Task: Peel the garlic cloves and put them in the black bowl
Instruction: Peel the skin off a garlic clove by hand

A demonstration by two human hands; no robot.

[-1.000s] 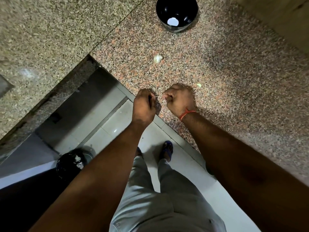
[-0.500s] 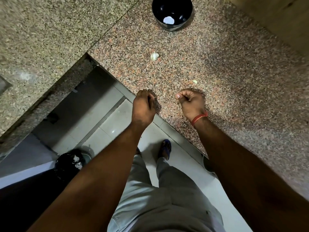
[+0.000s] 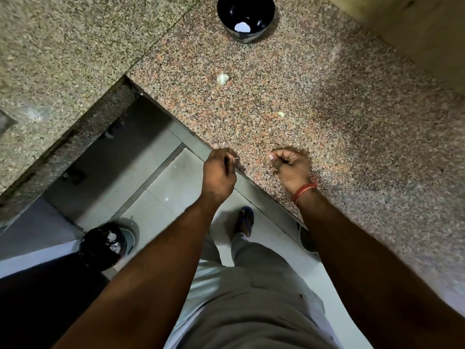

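The left hand [image 3: 219, 172] pinches something tiny and pale, the right hand [image 3: 292, 167] is curled up, and which way the garlic clove [image 3: 222, 78] points is too blurry to tell.

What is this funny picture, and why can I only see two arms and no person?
The camera sits on the person's head and looks down, so you see what they see: their own arms, grey trousers and one foot on the floor. No machine is here, only two bare hands.

The left hand has its fingers curled and pinches something small and pale, probably a bit of garlic or its skin; it is too tiny to tell. The right hand, with a red thread at the wrist, is curled too, but I cannot see anything in it.

They work over a speckled stone counter. On it lie a pale garlic piece and a smaller scrap. Farther away stands the black bowl, with something white inside. Down on the floor is a black bin.
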